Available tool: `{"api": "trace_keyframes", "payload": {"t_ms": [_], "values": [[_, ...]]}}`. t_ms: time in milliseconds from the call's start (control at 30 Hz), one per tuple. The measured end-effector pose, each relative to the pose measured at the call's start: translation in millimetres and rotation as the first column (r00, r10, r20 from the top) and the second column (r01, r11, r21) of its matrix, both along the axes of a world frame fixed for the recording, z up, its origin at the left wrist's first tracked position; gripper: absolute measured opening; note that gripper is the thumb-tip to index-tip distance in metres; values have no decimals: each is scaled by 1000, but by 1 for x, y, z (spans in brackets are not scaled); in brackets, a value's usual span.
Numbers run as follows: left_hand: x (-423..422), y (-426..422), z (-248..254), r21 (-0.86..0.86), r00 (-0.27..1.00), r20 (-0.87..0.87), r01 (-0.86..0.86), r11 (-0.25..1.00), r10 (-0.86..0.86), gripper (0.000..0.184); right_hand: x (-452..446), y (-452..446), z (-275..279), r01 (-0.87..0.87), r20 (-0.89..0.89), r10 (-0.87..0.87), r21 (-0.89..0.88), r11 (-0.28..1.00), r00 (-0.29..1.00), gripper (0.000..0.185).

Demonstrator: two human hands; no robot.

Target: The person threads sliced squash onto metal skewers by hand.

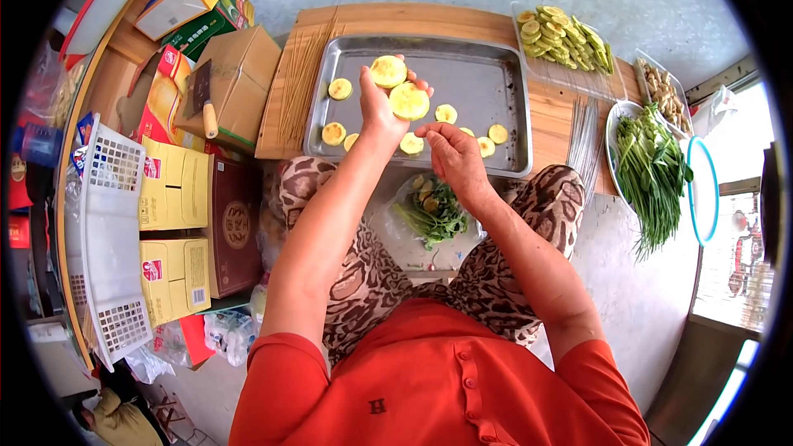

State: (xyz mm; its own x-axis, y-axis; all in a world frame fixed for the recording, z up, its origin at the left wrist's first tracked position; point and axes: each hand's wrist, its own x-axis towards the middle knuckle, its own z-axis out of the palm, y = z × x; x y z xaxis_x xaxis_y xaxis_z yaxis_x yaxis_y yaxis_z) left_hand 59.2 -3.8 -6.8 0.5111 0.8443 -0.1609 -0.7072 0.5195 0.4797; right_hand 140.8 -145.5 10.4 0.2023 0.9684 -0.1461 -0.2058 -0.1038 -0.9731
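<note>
Two round yellow slices are held above a metal tray in the left hand, its fingers partly curled around them. The right hand is seen just beside them, over the near side of the tray, with thumb and forefinger pinched together; whether anything thin is gripped cannot be told. More cut rounds are scattered across the tray, which is set on a wooden board. Thin wooden sticks are laid to its left, while metal skewers, a clear container of green-edged slices and a bowl of leafy greens are seen to the right.
</note>
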Motion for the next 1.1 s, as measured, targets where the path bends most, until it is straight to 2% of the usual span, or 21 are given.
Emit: {"api": "trace_keyframes", "payload": {"t_ms": [67, 300, 367, 500, 600, 700, 833, 900, 967, 1100], "values": [[0, -2, 4, 0, 999, -48, -18, 1000, 18, 56, 1, 1, -1, -4, -23, 4, -2, 1000, 1000, 19], [2, -4, 1, 15, 1000, -14, 0, 1000, 0, 52, 3, 2, -3, -27, -40, 27, -2, 1000, 999, 22], [5, -9, 1, -8, 997, -79, -9, 1000, 8, 51, 3, 4, -1, -16, -45, 16, 7, 1000, 999, 22], [3, -8, 0, 12, 998, -63, -12, 1000, 12, 51, 3, 6, -3, -32, -69, 34, 27, 999, 997, 23], [0, -7, 4, 43, 998, -60, -8, 999, 10, 52, 0, 7, -2, -29, -16, 29, 26, 999, 999, 23], [1, -8, 4, 14, 999, -53, -12, 1000, 13, 53, -1, 7, -3, -17, -48, 17, 4, 1000, 999, 24], [-2, 1, 6, -2, 999, -14, -36, 999, 36, 54, 0, 7, 1, -33, 0, 33, 3, 999, 999, 20], [-7, 7, 8, -9, 992, -23, -122, 992, 122, 56, 0, 5, 2, -38, 14, 38, -14, 999, 999, 18], [-8, 7, 10, -32, 991, -36, -130, 991, 129, 56, 1, 3, 0, -79, 115, 77, 15, 997, 990, 22], [-9, 2, 8, -38, 986, -85, -146, 988, 143, 56, 2, 1, -12, -70, 132, 63, 47, 996, 989, 22]]}}
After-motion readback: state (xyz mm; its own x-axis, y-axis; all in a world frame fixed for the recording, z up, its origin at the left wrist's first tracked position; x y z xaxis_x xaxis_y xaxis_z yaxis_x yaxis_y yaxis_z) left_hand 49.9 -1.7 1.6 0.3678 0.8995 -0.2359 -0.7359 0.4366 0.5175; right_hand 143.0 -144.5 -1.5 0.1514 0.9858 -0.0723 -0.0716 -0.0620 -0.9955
